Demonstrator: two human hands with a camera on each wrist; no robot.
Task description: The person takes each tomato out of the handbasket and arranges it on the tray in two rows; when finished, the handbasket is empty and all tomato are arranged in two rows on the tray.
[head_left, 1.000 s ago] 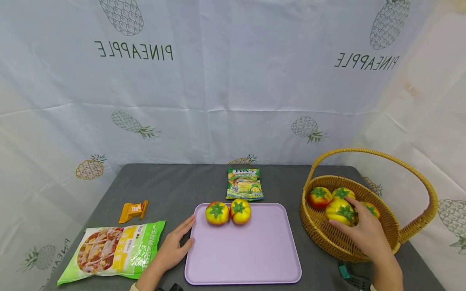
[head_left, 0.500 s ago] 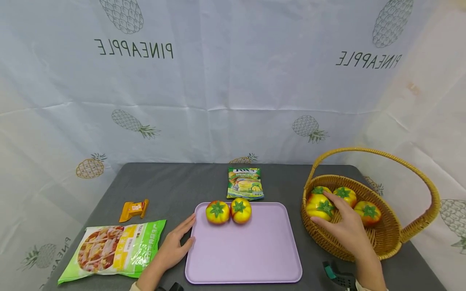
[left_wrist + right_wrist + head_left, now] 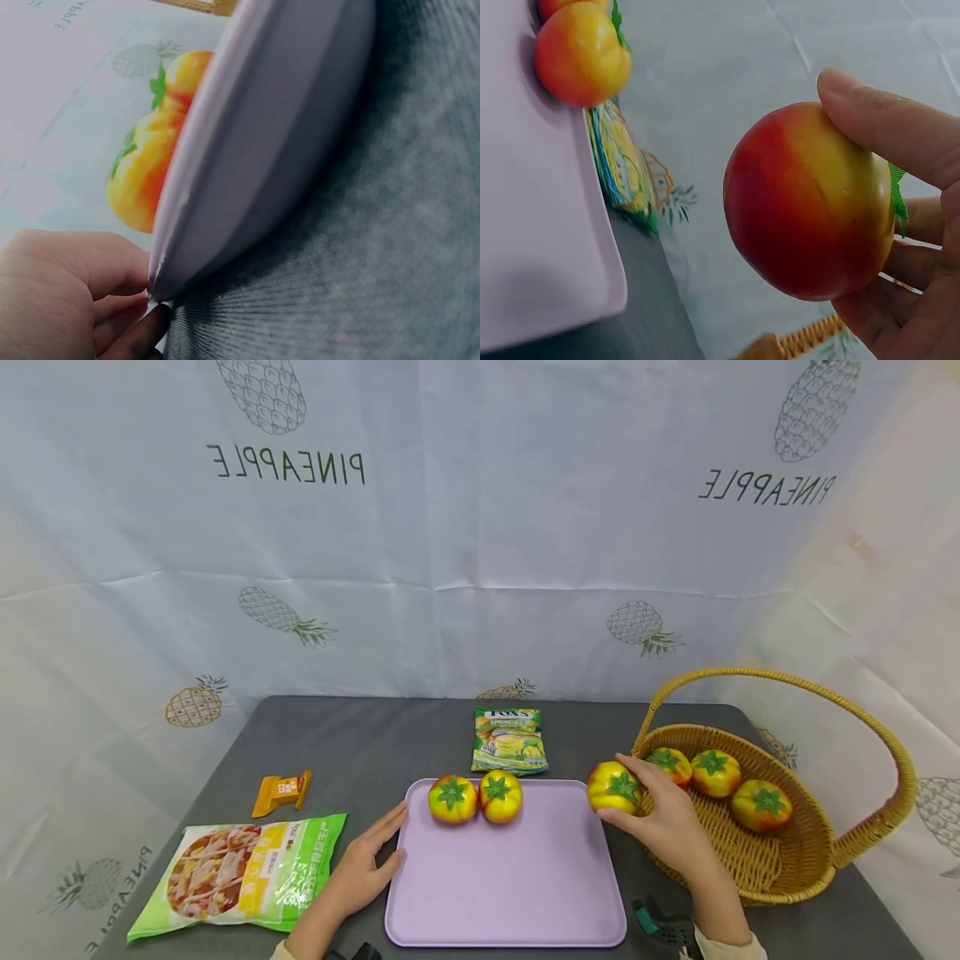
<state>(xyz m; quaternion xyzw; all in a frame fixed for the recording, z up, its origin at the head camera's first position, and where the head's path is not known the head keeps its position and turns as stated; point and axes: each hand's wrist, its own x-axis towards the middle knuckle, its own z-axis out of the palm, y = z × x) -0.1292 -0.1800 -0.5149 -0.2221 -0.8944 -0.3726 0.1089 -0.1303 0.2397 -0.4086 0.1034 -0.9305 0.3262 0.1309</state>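
My left hand (image 3: 363, 864) rests with extended fingers against the left edge of a lilac tray (image 3: 502, 877). In the left wrist view, its fingertips touch the tray's rim. Two yellow-and-red tomatoes (image 3: 452, 799) with green leafy tops sit side by side at the tray's back left. My right hand (image 3: 667, 818) holds another tomato (image 3: 802, 202) between thumb and fingers, raised near the tray's back right corner. Just right of that hand stands a wicker basket (image 3: 742, 856) with three tomatoes (image 3: 761, 806) inside.
Behind the tray lies a green Fox's candy bag (image 3: 508, 743). To the left are a large green-and-white food bag (image 3: 232, 877) and a small orange packet (image 3: 281, 793). The basket's tall handle (image 3: 888, 760) arches over it. A pineapple-print cloth (image 3: 480, 527) hangs behind.
My right hand has lifted a tomato out of the basket and carried it left to the tray's back right corner. My left hand has stayed at the tray edge.
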